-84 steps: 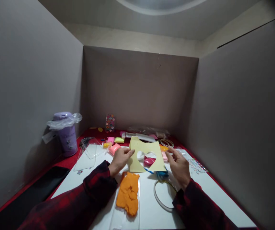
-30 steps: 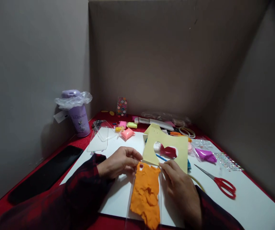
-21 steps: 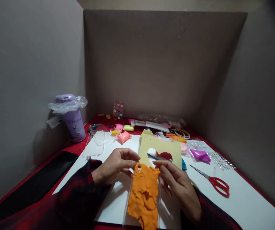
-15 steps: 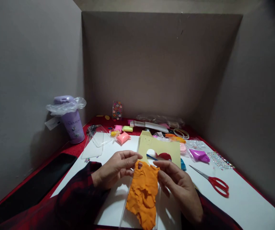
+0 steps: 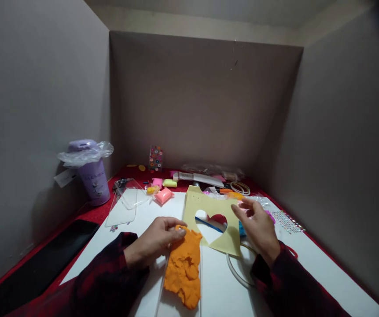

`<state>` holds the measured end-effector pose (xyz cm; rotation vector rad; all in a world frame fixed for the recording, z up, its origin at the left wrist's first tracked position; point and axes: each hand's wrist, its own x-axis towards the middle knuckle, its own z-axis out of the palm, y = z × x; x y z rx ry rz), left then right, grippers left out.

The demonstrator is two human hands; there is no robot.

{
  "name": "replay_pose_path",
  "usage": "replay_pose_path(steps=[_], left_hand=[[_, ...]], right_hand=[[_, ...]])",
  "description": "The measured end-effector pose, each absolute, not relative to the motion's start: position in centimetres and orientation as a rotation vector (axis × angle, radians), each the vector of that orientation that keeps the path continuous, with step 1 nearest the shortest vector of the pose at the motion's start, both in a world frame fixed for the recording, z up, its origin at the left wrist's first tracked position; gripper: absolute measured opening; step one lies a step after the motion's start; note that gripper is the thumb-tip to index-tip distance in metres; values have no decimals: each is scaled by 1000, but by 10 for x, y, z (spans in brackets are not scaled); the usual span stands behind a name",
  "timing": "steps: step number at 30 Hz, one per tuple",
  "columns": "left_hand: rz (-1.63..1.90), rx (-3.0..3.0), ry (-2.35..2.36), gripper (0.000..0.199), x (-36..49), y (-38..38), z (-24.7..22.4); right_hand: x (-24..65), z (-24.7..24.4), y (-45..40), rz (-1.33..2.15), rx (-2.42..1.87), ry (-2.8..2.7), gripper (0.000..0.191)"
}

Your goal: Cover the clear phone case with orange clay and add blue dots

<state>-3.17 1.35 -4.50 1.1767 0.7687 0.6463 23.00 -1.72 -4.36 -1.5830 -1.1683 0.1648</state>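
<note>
My left hand (image 5: pixel 154 241) pinches the top left corner of a rough, flattened sheet of orange clay (image 5: pixel 183 270). Under the clay a clear phone case (image 5: pixel 160 306) shows along its sides and bottom. My right hand (image 5: pixel 260 229) is off the clay, raised over the right edge of a yellow-green paper (image 5: pixel 232 240) with a heart cut out of it. Its fingers are bent but apart, and nothing shows between them. Just beyond its fingertips lies an orange clay packet (image 5: pixel 236 195). A blue stick (image 5: pixel 209 223) is visible through the heart opening.
Clear phone cases (image 5: pixel 121 215) lie at the left, behind a black phone-like slab (image 5: pixel 44 264). Nearby stand a purple cup (image 5: pixel 94 182) and a coral clay packet (image 5: pixel 163 196). A pale hoop (image 5: pixel 237 270) lies by my right forearm, and a rhinestone sheet (image 5: pixel 288 221) farther right.
My right hand has left the clay and moved up and to the right, over the paper. My left hand keeps hold of the clay. The view has shifted, and my right arm now mostly hides the scissors.
</note>
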Motion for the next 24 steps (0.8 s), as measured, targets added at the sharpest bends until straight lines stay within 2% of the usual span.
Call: replay_pose_path(steps=[3, 7, 16, 20, 24], left_hand=[[668, 1248, 837, 43, -29, 13, -44], [695, 1334, 860, 43, -25, 12, -42], [844, 2074, 1010, 23, -28, 12, -35], [1210, 2278, 988, 18, -34, 12, -9], [1585, 2457, 810, 16, -35, 6, 39]], right_hand=[[230, -51, -10, 298, -1518, -1201, 47], [221, -50, -11, 469, -1369, -1213, 44], [219, -32, -24, 673, -1135, -1190, 31], [217, -14, -37, 708, -1066, -1196, 24], [213, 17, -57, 705, -1067, -1242, 20]])
